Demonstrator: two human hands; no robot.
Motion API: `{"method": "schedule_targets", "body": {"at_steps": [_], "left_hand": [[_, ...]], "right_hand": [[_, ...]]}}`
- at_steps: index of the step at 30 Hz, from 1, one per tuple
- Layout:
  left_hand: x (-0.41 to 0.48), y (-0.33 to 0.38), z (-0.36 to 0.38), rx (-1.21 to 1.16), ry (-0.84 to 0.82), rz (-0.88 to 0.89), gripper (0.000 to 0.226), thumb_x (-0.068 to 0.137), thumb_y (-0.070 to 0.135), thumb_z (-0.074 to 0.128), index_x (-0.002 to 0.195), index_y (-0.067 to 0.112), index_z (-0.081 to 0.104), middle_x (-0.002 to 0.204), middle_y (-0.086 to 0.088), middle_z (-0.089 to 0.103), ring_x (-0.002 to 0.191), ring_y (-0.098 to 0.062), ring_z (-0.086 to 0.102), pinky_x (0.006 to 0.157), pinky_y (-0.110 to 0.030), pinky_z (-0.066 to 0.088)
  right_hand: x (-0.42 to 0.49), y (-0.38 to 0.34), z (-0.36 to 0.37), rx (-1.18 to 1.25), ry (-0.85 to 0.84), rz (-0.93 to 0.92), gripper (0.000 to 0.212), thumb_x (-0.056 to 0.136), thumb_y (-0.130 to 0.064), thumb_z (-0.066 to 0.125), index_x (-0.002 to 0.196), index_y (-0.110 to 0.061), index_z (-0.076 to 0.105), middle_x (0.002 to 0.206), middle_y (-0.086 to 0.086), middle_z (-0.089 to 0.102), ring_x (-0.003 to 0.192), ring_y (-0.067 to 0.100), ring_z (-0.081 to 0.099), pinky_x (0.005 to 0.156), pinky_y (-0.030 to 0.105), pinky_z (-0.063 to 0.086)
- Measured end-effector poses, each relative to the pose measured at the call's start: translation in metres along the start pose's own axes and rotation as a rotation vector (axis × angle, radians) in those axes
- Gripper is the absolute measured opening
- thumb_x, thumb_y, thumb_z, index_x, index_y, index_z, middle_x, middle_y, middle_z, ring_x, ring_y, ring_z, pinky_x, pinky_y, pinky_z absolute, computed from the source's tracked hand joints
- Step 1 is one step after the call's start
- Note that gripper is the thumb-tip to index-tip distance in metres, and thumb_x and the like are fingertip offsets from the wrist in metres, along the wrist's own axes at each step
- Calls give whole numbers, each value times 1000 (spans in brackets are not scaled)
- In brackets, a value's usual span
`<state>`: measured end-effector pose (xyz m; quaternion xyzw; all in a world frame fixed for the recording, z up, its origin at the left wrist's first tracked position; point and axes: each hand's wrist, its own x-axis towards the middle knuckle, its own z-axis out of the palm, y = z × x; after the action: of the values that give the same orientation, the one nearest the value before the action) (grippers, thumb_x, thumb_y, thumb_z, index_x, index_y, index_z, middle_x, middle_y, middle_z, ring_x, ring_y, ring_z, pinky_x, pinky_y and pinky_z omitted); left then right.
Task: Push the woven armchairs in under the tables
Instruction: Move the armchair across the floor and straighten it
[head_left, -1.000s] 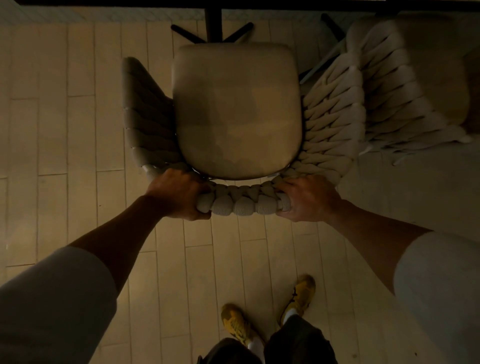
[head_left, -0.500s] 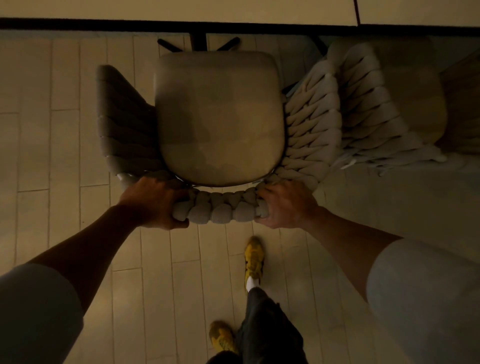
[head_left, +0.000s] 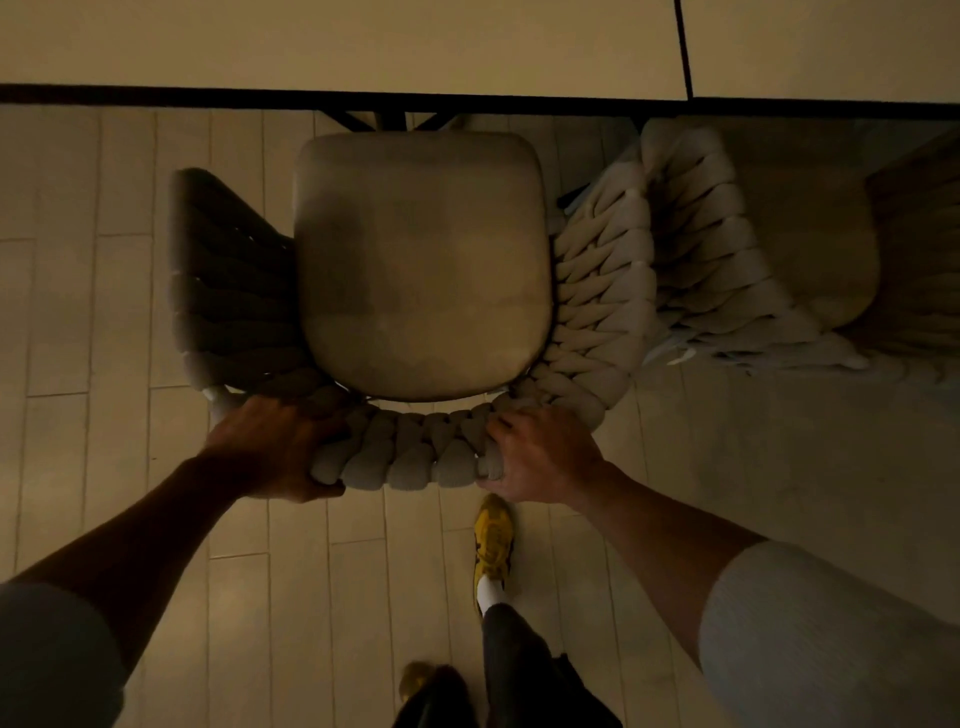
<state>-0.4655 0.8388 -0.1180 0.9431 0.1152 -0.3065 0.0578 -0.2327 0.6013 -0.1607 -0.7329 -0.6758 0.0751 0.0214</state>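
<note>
Both hands, left hand (head_left: 270, 447) & right hand (head_left: 540, 457), fingers wrapped over armchair (head_left: 421, 265) backrest.

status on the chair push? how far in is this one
Done: the neighbouring armchair on the right looks partly tucked under the table. In hand: left hand and right hand each keep a grip on the backrest of the woven armchair. Left: its seat is fully visible, front edge just short of the table edge.

armchair (head_left: 421, 270): beige, braided weave | shoe (head_left: 492, 538): yellow | table (head_left: 337, 47): cream, black edge
</note>
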Motion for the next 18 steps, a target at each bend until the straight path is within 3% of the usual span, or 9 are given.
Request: {"method": "schedule_targets", "body": {"at_steps": [10, 14, 18], "left_hand": [[-1, 2, 7, -33, -22, -34, 78, 68, 91, 45, 137, 55, 44, 124, 21, 64, 103, -5, 64, 88, -26, 53], [1, 0, 15, -26, -20, -33, 76, 68, 89, 45, 135, 54, 49, 121, 22, 66, 102, -5, 65, 88, -25, 52], [2, -1, 20, -27, -11, -34, 70, 72, 86, 49, 133, 52, 53, 115, 21, 68, 98, -4, 65, 87, -26, 53]], "right_hand": [[-1, -4, 1, 28, -44, 37, 55, 69, -72, 64, 83, -20, 71, 76, -1, 71, 67, 23, 67, 57, 26, 37], [-3, -5, 3, 48, -107, 71, 62, 70, -76, 56, 94, -21, 70, 86, 1, 72, 76, 26, 68, 61, 30, 46], [-1, -3, 4, 49, -120, 73, 55, 70, -72, 60, 93, -24, 72, 86, -3, 74, 74, 24, 69, 59, 28, 45]]}}
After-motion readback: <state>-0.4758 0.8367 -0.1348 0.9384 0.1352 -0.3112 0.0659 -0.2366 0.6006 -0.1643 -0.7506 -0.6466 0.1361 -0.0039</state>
